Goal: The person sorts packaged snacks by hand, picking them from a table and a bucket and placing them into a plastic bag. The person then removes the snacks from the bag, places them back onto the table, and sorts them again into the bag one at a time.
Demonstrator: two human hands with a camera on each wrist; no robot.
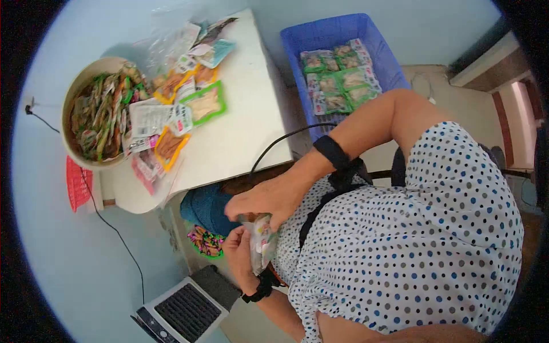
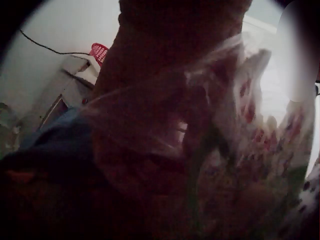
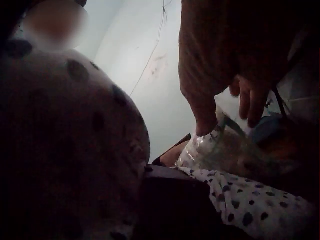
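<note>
Item: clear plastic bag [image 1: 262, 240] holding printed snack packets, kept in the lap against a polka-dot shirt [image 1: 412, 246]. Left hand [image 1: 237, 248]: under and beside the bag, fingers curled round its lower part, holding it. Right hand [image 1: 269, 197]: directly above the left hand, fingers bent down over the top edge of the bag and holding it there; the right wrist view shows the fingertips [image 3: 205, 125] meeting the crumpled plastic. The two hands are close, with only the bag between them. Ahead of the grip: white table [image 1: 240, 131] with loose snack packets [image 1: 183, 111] spread on it, and past them a round bowl [image 1: 77, 94] heaped with more. To the right-hand side of the grip: blue crate [image 1: 337, 28] with packets laid flat inside. Beyond the left hand: red basket [image 1: 77, 183] and a white grilled appliance [image 1: 183, 308] on the floor.
</note>
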